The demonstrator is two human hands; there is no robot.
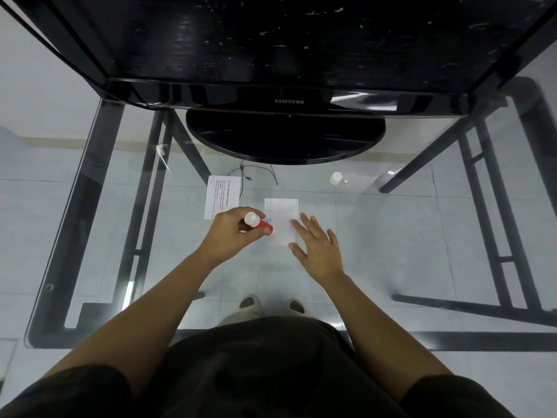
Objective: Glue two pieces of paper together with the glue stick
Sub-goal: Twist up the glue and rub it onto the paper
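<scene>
Two pieces of paper are being kept flat on the glass worktop (391,236): a small sheet (281,220) between the hands, and a printed sheet (221,197) just beyond the left hand, lying apart from the first and not yet joined to it. The glue stick (259,224) is being gripped in the clenched left hand (233,233), its white end pointing up toward the camera and its red end being angled down at the small sheet's left edge, probably so that glue can be spread there. Whether the stick is touching the paper cannot be told. The right hand (315,245) is being held open and flat, nothing grasped, with its fingertips resting on the sheet's right and lower edge, seemingly so the paper is pinned against sliding on the slick glass. A small white cap (335,178), possibly the stick's, is being left well aside near the monitor's base (284,137).
</scene>
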